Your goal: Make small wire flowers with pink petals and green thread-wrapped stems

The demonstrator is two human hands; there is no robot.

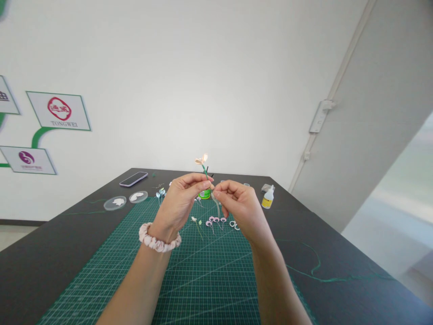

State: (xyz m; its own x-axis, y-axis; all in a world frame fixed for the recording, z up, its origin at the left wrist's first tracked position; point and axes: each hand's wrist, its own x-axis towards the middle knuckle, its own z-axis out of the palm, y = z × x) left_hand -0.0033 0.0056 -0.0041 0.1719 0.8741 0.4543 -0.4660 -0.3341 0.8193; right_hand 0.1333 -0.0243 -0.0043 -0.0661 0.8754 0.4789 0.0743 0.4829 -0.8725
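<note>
Above the green cutting mat (203, 280), my left hand (184, 194) pinches the green stem of a small handmade flower (201, 160) between thumb and fingertips. Its pale peach petals point up. My right hand (238, 201) is closed close beside, thumb and forefinger pressed together at the lower end of the stem. A thin pale green strand (218, 208) hangs below those fingertips; whether it is thread or tape I cannot tell. Behind the hands stands a green container (204, 194), partly hidden.
Purple wire-stemmed petals (216, 220), a white flower sprig (194, 220) and white rings (232, 224) lie on the mat. Blue petals (160, 194), two shallow dishes (115, 203) and a phone (134, 179) are left. A glue bottle (268, 197) and green thread (320, 276) are right.
</note>
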